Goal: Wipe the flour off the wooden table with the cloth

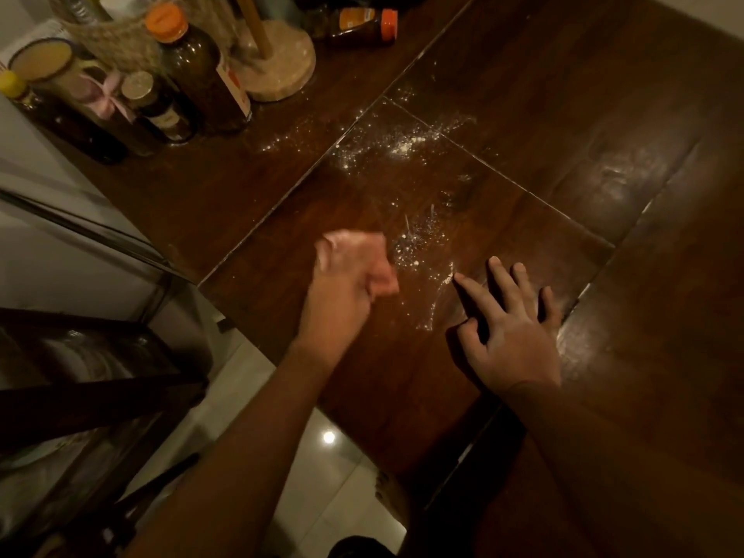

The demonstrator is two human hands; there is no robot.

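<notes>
White flour lies scattered on the dark wooden table [523, 114]: one patch at the middle back [402, 145], another in front of my hands [414, 243], and a thin streak [435, 304] between them. My left hand [342, 283] is blurred, with its fingers curled round a bunched pale pink cloth [362, 255] just left of the near flour patch. My right hand [511, 328] rests flat on the table with fingers spread. Its index fingertip touches the edge of the flour streak.
Several brown bottles and jars [193, 74] crowd the table's back left corner beside a round wooden stand [282, 70]. A jar with an orange lid [366, 26] lies on its side at the back. A dark chair [100, 376] stands on the tiled floor at the left.
</notes>
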